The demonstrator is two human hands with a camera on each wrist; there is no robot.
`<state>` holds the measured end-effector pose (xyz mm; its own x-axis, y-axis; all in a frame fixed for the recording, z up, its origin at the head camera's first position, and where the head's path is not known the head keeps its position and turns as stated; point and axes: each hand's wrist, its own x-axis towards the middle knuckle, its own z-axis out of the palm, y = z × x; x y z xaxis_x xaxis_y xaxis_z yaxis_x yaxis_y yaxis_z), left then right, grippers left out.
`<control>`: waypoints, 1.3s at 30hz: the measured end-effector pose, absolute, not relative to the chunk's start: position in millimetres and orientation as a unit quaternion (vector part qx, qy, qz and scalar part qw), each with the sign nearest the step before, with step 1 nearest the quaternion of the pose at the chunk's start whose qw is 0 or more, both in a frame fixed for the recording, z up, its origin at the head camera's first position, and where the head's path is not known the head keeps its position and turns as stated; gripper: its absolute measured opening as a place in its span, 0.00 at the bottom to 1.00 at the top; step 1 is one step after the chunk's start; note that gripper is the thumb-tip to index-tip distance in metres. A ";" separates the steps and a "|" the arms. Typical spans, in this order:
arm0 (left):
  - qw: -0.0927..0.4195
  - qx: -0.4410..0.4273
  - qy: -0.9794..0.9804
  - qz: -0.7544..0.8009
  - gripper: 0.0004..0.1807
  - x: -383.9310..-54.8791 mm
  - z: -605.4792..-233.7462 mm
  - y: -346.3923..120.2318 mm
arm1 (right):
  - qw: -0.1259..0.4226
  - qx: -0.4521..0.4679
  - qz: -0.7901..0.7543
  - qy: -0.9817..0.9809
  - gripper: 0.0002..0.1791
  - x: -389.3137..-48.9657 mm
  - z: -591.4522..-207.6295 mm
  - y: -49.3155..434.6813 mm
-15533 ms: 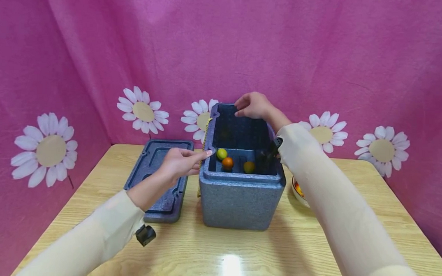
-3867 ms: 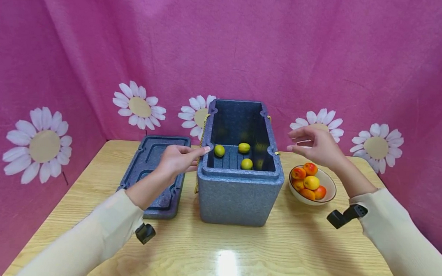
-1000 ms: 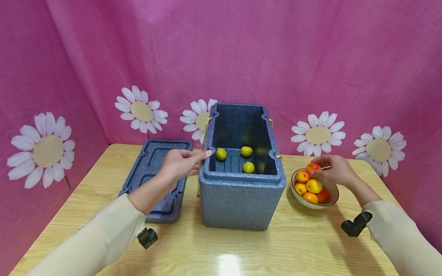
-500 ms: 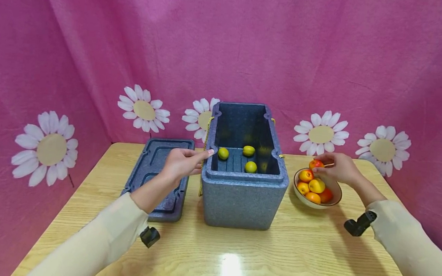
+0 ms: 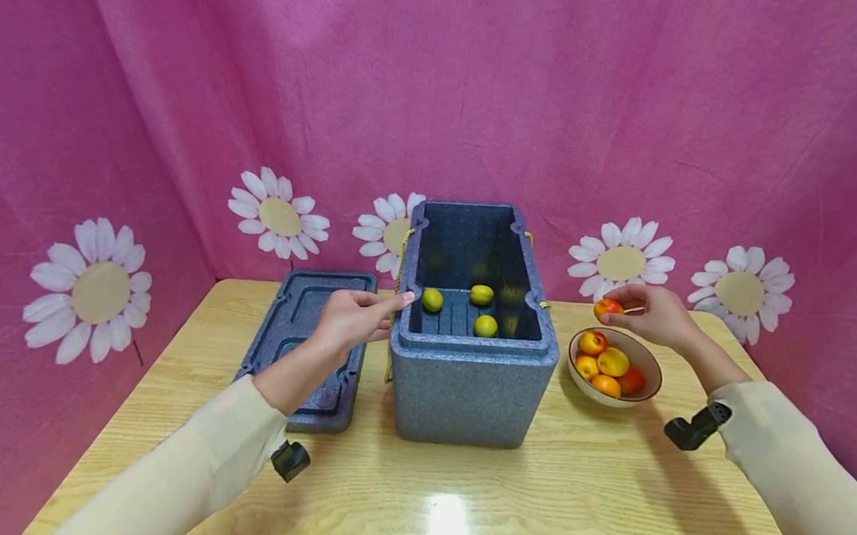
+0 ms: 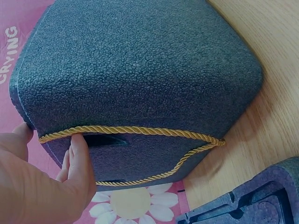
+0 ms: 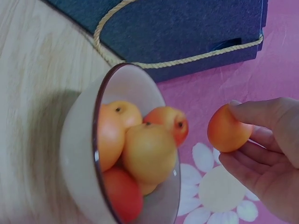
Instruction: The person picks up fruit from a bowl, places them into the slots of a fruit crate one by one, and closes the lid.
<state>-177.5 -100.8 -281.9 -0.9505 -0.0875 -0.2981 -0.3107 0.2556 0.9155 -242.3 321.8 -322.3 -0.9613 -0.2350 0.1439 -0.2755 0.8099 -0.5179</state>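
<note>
My left hand [image 5: 354, 316] grips the left rim of a dark grey foam cooler box [image 5: 469, 397]. Its thumb lies on top of the rim and its fingers reach down the outer side, by the yellow rope handle [image 6: 135, 131]. Thumb and fingers of my right hand [image 5: 656, 315] pinch a small red-orange fruit [image 7: 228, 129], held just above a bowl [image 5: 613, 399]. Inside that pale, brown-rimmed bowl sit several yellow, orange and red fruits [image 7: 148, 151]. Three yellow-green fruits [image 5: 481, 294] lie apart on the ribbed floor of the box.
The box's grey lid [image 5: 304, 314] lies on the wooden table [image 5: 318, 490] to the left of the box. A pink curtain [image 5: 479, 86] with daisies hangs right behind the table. The bowl stands close to the box's right side.
My right hand has lifted the red-orange fruit up from the bowl's pile. My left hand stays on the rim. An orange fruit seen in the box 15.5 s ago no longer shows there.
</note>
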 end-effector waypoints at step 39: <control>0.101 -0.122 0.782 0.603 0.31 -178.5 -282.7 -100.9 | 0.067 0.189 0.332 -0.922 0.21 -250.4 -240.7 240.8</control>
<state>-178.5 -100.9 -282.7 -0.9499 -0.0680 -0.3051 -0.3123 0.2444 0.9180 -250.4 240.8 -240.7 -0.9199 -0.3033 0.2485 -0.3921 0.7078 -0.5876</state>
